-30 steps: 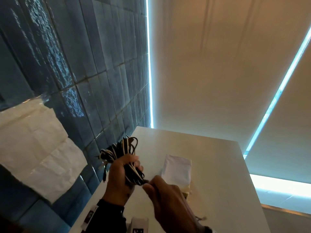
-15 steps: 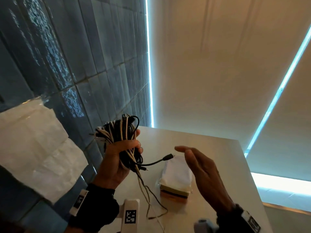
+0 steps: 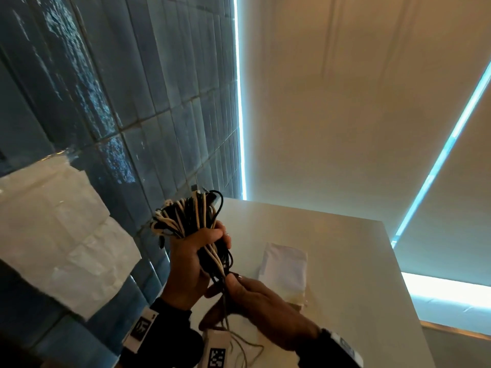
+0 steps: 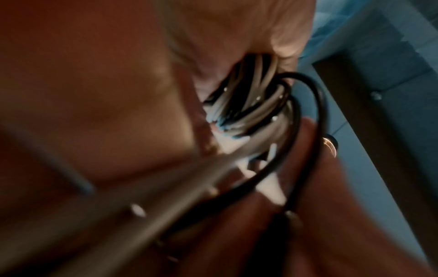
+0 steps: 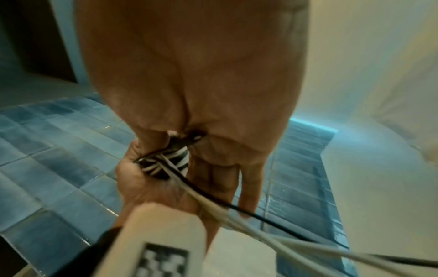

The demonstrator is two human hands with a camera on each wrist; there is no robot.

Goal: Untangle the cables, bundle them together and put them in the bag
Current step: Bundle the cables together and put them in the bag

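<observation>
A bundle of black and white cables [image 3: 186, 216] is held upright above the table's left edge, with my left hand [image 3: 210, 237] gripping its middle in a fist. Right below that fist, my right hand [image 3: 233, 281] pinches a black cable end between thumb and forefinger. Loose cable tails [image 3: 239, 346] hang down past my wrists. The small white bag [image 3: 285, 266] lies flat on the table, right of both hands. In the right wrist view the left fist holds the striped-looking bundle [image 5: 166, 165], and tails [image 5: 237, 211] trail toward the lower right. The left wrist view is blurred; coiled cables [image 4: 255, 105] show beside the fingers.
The white table [image 3: 332, 235] runs from the hands to the far wall. A blue tiled wall [image 3: 132, 102] stands close on the left with white paper [image 3: 53, 221] taped on it. Pale blinds [image 3: 345, 115] hang behind. A white tagged wrist unit [image 3: 216, 351] sits below the hands.
My right hand was open and off to the right half a second ago; it has come back under the left fist and pinched the black cable end. The bundle stays in the left hand.
</observation>
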